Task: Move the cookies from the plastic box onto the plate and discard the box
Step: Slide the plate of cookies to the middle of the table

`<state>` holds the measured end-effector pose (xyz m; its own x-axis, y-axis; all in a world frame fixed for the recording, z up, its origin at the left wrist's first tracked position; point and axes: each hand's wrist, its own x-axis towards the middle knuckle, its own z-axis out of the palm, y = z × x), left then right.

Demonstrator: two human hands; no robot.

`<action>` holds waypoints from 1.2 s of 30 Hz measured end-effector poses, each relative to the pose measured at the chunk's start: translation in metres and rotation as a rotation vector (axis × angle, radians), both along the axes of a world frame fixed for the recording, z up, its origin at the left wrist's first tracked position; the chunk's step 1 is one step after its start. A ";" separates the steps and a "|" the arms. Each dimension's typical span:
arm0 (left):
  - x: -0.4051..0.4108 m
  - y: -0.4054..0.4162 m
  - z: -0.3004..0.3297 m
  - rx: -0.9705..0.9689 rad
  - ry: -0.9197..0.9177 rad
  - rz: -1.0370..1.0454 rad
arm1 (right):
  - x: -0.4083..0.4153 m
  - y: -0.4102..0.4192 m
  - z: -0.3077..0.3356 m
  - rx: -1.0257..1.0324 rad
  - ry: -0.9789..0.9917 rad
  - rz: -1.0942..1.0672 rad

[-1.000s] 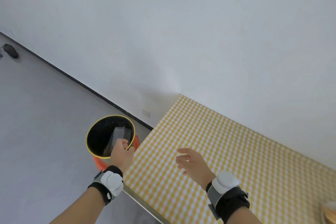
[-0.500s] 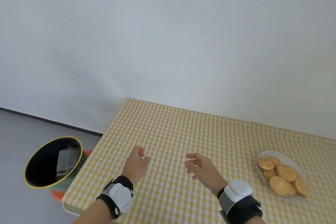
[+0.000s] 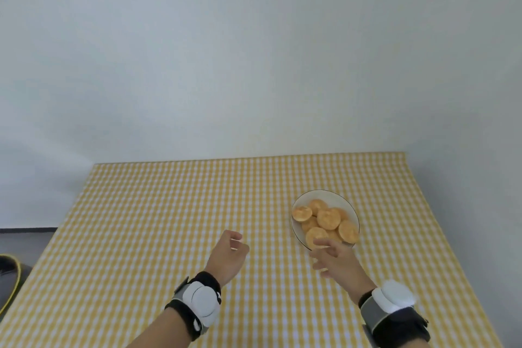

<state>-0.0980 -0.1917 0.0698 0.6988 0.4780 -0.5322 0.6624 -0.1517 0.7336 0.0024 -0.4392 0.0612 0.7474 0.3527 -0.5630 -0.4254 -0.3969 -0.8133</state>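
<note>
A white plate (image 3: 333, 197) with a thin dark rim sits on the yellow checked table, right of centre, holding several round golden cookies (image 3: 328, 218). My right hand (image 3: 337, 260) hovers just in front of the plate's near edge, fingers loosely spread and holding nothing. My left hand (image 3: 229, 256) is over the table's middle, fingers curled in loosely, empty. At the far left edge only a sliver of the bin (image 3: 11, 280) with its yellow rim shows; the plastic box is out of view.
The yellow-and-white checked tablecloth (image 3: 169, 220) covers the whole table, which butts against a plain white wall at the back. The table's left edge drops to grey floor beside the bin. Both wrists wear black bands with white pods.
The view has swung right from the bin to the table. My left hand let go of the plastic box in the bin and came back over the table; my right hand now nears the plate.
</note>
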 end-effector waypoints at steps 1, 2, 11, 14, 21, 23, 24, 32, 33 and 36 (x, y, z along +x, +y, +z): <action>0.007 -0.010 -0.001 -0.020 0.015 -0.016 | 0.005 -0.011 -0.005 -0.010 0.013 -0.046; 0.013 -0.020 -0.002 -0.039 0.033 -0.035 | 0.009 -0.022 -0.012 -0.024 0.029 -0.092; 0.055 -0.050 -0.018 -0.163 0.180 -0.076 | 0.032 -0.040 -0.060 -0.063 0.224 -0.308; 0.070 -0.050 -0.027 -0.190 0.210 -0.061 | 0.040 -0.031 -0.077 -0.060 0.255 -0.338; 0.097 -0.052 -0.045 -0.252 0.294 -0.011 | 0.053 -0.018 -0.094 0.008 0.287 -0.483; 0.102 -0.052 -0.053 -0.259 0.301 -0.020 | 0.053 -0.018 -0.097 0.023 0.274 -0.494; 0.104 -0.051 -0.056 -0.263 0.303 -0.020 | 0.053 -0.018 -0.099 0.030 0.269 -0.496; 0.118 -0.038 -0.061 -0.289 0.290 0.006 | 0.070 0.005 -0.092 0.082 0.189 -0.456; 0.121 -0.036 -0.060 -0.297 0.284 0.007 | 0.075 0.011 -0.087 0.098 0.182 -0.446; 0.131 -0.025 -0.057 -0.360 0.215 0.059 | 0.096 0.035 -0.079 0.128 0.167 -0.411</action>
